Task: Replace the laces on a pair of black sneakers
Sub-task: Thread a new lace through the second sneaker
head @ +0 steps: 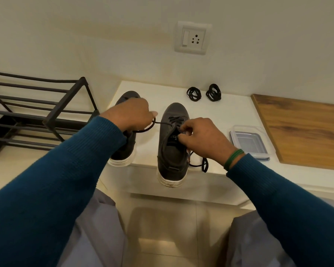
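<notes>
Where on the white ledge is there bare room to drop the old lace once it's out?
Bare ledge lies between the right sneaker, the coiled laces and the lidded container; the wooden board is bare too. The gap to the other sneaker is narrow, crossed by the lace the left hand holds; the right hand crowds the eyelets.

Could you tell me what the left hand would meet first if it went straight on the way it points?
The left hand would probably meet the laced sneaker first, following the lace it pinches; its height is unclear.
</notes>
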`<action>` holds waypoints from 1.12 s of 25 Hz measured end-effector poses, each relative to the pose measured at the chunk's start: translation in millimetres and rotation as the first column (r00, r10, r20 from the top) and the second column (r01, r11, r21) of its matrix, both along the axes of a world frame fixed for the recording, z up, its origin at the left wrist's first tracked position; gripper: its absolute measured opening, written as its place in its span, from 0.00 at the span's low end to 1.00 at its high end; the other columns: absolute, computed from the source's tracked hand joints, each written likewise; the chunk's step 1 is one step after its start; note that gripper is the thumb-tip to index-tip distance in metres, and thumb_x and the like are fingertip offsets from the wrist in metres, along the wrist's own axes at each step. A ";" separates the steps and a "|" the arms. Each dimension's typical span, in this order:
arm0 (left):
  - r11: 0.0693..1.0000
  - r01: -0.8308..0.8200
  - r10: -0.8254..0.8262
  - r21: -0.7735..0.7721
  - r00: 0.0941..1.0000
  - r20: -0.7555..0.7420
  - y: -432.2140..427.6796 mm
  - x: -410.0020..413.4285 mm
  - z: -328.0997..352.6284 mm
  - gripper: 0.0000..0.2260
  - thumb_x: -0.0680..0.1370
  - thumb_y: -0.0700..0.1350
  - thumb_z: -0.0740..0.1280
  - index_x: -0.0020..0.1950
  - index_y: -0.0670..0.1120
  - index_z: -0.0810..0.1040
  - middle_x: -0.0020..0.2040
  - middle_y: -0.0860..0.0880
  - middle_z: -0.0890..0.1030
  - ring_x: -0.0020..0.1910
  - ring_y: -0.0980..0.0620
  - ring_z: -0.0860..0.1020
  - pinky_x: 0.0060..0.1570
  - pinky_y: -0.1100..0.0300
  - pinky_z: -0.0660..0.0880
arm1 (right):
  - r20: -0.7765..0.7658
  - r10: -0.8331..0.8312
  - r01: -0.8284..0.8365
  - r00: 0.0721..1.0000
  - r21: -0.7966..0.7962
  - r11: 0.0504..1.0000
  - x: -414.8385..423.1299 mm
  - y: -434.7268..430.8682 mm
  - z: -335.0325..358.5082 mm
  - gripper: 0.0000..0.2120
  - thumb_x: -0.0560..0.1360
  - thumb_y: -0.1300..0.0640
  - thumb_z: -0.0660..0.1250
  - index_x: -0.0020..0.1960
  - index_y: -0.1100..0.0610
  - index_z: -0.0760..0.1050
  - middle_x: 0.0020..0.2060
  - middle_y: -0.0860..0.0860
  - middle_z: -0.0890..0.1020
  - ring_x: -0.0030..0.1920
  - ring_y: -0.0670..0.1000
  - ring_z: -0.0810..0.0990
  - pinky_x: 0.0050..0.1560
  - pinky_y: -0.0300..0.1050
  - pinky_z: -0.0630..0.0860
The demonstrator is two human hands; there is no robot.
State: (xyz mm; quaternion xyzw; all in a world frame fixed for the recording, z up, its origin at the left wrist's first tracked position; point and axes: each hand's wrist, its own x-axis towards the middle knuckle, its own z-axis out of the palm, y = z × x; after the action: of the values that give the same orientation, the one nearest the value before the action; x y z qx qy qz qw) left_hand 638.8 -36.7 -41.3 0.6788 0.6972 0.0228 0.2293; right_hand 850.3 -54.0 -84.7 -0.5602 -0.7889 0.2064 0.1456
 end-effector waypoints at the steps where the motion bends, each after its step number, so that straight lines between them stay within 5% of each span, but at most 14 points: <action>1: 0.986 0.004 0.003 0.165 0.999 -0.041 3.3 -0.1 -0.7 0.19 0.84 0.51 0.58 0.41 0.41 0.75 0.37 0.45 0.80 0.36 0.46 0.79 0.35 0.54 0.74 | -0.049 -0.030 0.028 0.998 -0.025 0.999 0.1 -0.2 0.4 0.09 0.75 0.53 0.69 0.52 0.55 0.83 0.40 0.49 0.83 0.41 0.49 0.81 0.46 0.48 0.81; 2: 0.969 0.023 -0.014 0.246 0.999 -0.041 7.1 0.7 -1.6 0.15 0.83 0.46 0.58 0.43 0.39 0.77 0.40 0.43 0.80 0.41 0.44 0.80 0.39 0.51 0.75 | -0.097 -0.055 0.050 0.994 -0.055 0.997 0.7 -0.1 1.1 0.08 0.75 0.55 0.69 0.51 0.55 0.84 0.39 0.50 0.83 0.40 0.49 0.82 0.45 0.47 0.82; 4: 0.980 -0.043 0.005 0.192 0.981 0.194 11.1 2.6 -4.5 0.12 0.81 0.39 0.58 0.55 0.39 0.80 0.47 0.43 0.81 0.46 0.45 0.80 0.45 0.51 0.79 | -0.209 -0.116 0.086 0.971 -0.147 0.985 3.5 1.1 2.2 0.07 0.75 0.58 0.68 0.46 0.58 0.85 0.37 0.54 0.84 0.38 0.53 0.83 0.43 0.48 0.83; 6: 0.994 -0.100 0.074 0.034 0.890 0.450 8.5 6.5 -8.8 0.14 0.83 0.38 0.56 0.58 0.43 0.81 0.47 0.47 0.80 0.37 0.53 0.76 0.36 0.61 0.75 | -0.335 -0.216 0.111 0.917 -0.304 0.946 6.8 3.4 2.1 0.07 0.76 0.61 0.67 0.45 0.61 0.84 0.37 0.58 0.85 0.36 0.57 0.83 0.42 0.49 0.83; 9: 0.996 -0.087 0.056 0.033 0.844 0.533 8.7 10.8 -12.4 0.14 0.85 0.41 0.55 0.61 0.47 0.80 0.41 0.47 0.76 0.32 0.54 0.69 0.32 0.62 0.70 | -0.392 -0.339 0.088 0.855 -0.534 0.841 13.8 10.2 6.6 0.06 0.77 0.65 0.67 0.51 0.63 0.82 0.40 0.62 0.84 0.35 0.54 0.83 0.40 0.47 0.83; 12: 0.999 -0.017 0.001 0.030 0.885 0.466 3.9 15.2 -6.7 0.15 0.85 0.41 0.55 0.68 0.46 0.77 0.37 0.44 0.76 0.31 0.52 0.70 0.33 0.59 0.72 | -0.390 -0.354 0.034 0.850 -0.631 0.775 21.6 17.3 10.6 0.08 0.77 0.65 0.69 0.55 0.62 0.82 0.46 0.61 0.86 0.39 0.55 0.85 0.41 0.47 0.84; 13: 0.999 0.031 -0.044 0.039 0.912 0.407 0.5 17.8 -6.3 0.15 0.85 0.40 0.55 0.67 0.46 0.77 0.54 0.37 0.81 0.34 0.49 0.74 0.38 0.56 0.75 | -0.386 -0.339 0.019 0.858 -0.635 0.772 23.3 18.7 10.6 0.08 0.77 0.64 0.70 0.55 0.62 0.81 0.46 0.61 0.86 0.40 0.55 0.86 0.42 0.47 0.84; 15: 0.990 0.108 -0.134 0.096 0.936 0.325 -6.1 25.1 -10.1 0.14 0.85 0.40 0.56 0.63 0.47 0.80 0.50 0.51 0.74 0.48 0.49 0.78 0.51 0.57 0.72 | -0.365 -0.293 0.010 0.884 -0.611 0.792 24.3 19.7 9.7 0.07 0.77 0.64 0.70 0.55 0.61 0.81 0.45 0.59 0.86 0.41 0.55 0.86 0.45 0.48 0.84; 17: 0.979 0.076 -0.139 0.191 0.930 0.340 -9.8 32.6 -14.4 0.13 0.83 0.40 0.62 0.65 0.46 0.81 0.60 0.50 0.81 0.55 0.53 0.79 0.55 0.63 0.70 | -0.352 -0.268 0.011 0.897 -0.588 0.809 22.8 20.5 8.5 0.06 0.77 0.64 0.69 0.54 0.60 0.82 0.44 0.58 0.87 0.41 0.54 0.86 0.46 0.49 0.84; 21: 0.941 0.003 -0.173 0.339 0.866 0.470 -11.2 39.5 -19.0 0.12 0.76 0.40 0.73 0.59 0.49 0.85 0.46 0.56 0.85 0.40 0.70 0.79 0.46 0.79 0.71 | -0.389 -0.346 0.021 0.854 -0.639 0.769 23.7 21.5 8.8 0.07 0.76 0.66 0.70 0.54 0.61 0.82 0.44 0.60 0.86 0.40 0.56 0.86 0.43 0.48 0.85; 28: 0.899 0.176 -0.266 0.400 0.947 0.182 -9.8 61.8 -28.8 0.15 0.78 0.39 0.65 0.58 0.53 0.85 0.58 0.53 0.84 0.38 0.61 0.77 0.46 0.67 0.76 | -0.437 -0.455 -0.016 0.776 -0.734 0.679 28.6 19.2 9.1 0.09 0.76 0.70 0.68 0.54 0.61 0.81 0.46 0.62 0.86 0.43 0.58 0.87 0.40 0.48 0.84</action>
State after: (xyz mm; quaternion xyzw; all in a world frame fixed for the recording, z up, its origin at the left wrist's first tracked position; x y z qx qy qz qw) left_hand 700.6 -46.5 -70.1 0.7780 0.5658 0.2097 0.1747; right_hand 878.8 -34.8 -75.7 -0.5748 -0.4854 0.6329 0.1831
